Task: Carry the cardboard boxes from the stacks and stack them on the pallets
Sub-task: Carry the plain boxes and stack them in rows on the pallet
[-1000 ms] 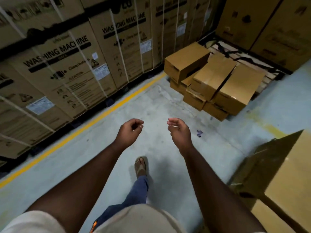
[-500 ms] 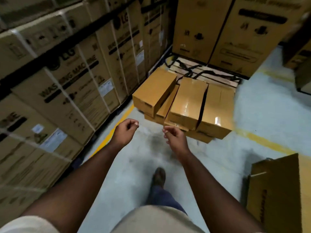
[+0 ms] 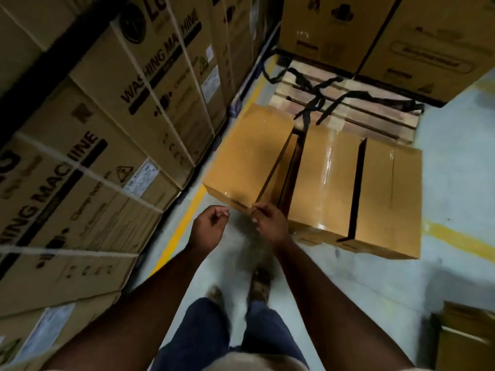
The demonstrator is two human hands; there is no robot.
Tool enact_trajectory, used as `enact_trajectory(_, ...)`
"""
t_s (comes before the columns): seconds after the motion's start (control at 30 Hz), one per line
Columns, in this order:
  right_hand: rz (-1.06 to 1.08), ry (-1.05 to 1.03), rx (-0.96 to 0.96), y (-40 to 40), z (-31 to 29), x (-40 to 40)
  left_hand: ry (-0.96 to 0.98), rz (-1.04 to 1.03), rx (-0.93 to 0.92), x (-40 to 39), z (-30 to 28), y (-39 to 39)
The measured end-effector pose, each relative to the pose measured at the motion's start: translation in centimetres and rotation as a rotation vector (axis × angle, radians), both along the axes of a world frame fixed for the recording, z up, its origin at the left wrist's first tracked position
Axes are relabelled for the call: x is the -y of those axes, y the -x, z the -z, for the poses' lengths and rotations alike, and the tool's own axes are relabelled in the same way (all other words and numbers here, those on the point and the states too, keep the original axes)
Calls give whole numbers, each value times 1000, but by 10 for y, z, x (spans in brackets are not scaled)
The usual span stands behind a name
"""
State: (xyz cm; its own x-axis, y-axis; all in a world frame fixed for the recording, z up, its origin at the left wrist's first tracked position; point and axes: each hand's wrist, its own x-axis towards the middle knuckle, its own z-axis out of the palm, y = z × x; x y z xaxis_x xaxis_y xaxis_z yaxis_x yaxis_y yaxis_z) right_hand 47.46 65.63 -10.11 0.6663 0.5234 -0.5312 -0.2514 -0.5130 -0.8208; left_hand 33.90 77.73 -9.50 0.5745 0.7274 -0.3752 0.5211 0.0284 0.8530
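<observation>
Three boxes [image 3: 324,180] are seen on the pallet [image 3: 348,113], over a lower layer; its far half is bare. Left hand [image 3: 207,227] and right hand [image 3: 269,223]: grip loosely curled, nothing carried. More stacking is judged left.

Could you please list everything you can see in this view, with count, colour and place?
plain cardboard boxes: three on top, more beneath, brown, on the near end of the pallet.
pallet: one, wooden, behind the boxes.
black straps: several, lying across the pallet.
washing machine cartons: many, brown with white bands, stacked along the left.
large cartons: two, brown, behind the pallet.
yellow floor line: one, beside the left stack.
box: one, brown, bottom right.
left hand: loosely curled, empty.
right hand: at the left box's near corner; contact unclear.
</observation>
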Motion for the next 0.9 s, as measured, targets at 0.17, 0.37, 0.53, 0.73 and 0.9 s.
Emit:
enact_trajectory(0.17,182,-19,-170,-58,70,-80,24,65,-119,-102,79,-73)
enact_trajectory(0.37,381,112,-46,-103,203,-148,-165,199,-323,-212,230,-125)
enact_trajectory(0.53,370,240,-177,-130,269,-175,34,222,-530,-282,343,-143)
enact_trajectory(0.73,526,174,-354,-122,306,-171,365,172,-502,-310,388,-140)
enact_trajectory(0.9,449,82,-378,-115,305,-150,477,197,-337,-305,369,-130)
